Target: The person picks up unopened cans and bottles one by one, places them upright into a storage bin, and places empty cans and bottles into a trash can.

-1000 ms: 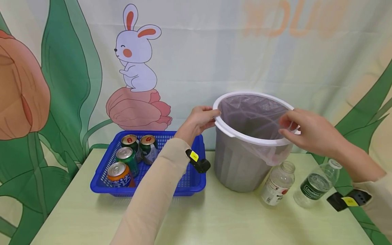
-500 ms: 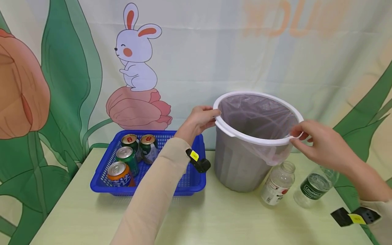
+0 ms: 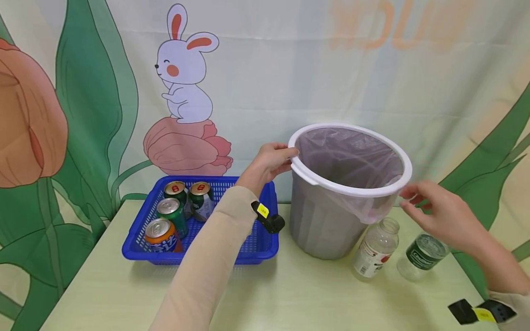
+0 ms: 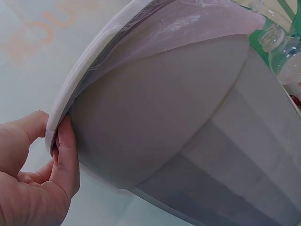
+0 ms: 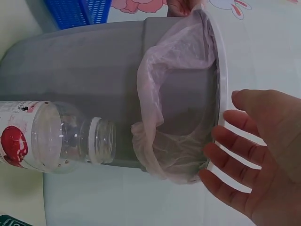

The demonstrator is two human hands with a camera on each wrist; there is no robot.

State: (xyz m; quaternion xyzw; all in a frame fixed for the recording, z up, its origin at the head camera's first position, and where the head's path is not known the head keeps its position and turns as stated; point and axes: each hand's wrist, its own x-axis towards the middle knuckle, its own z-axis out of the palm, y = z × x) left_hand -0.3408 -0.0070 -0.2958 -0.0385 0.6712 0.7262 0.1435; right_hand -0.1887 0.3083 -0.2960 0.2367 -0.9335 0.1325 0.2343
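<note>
A grey trash can (image 3: 327,225) with a white rim ring stands on the table, lined with a thin, clear pinkish bag (image 3: 352,145). My left hand (image 3: 271,161) pinches the ring at its left side; in the left wrist view the thumb lies outside and the fingers reach under the ring (image 4: 70,87). Just off the right side of the rim is my right hand (image 3: 443,214), holding nothing, fingers loosely bent and spread in the right wrist view. The bag's edge (image 5: 150,94) hangs folded over the outside on that side.
Right of the can stand an uncapped clear bottle (image 3: 374,250) with a white label and a green-labelled clear bottle (image 3: 422,257), its top hidden by my right hand. A blue basket (image 3: 269,250) holding several cans is at left. A printed curtain (image 3: 256,59) hangs behind.
My right hand has moved from inside the can's right rim, over the edge, to just outside and slightly lower. The left hand has kept its hold on the rim.
</note>
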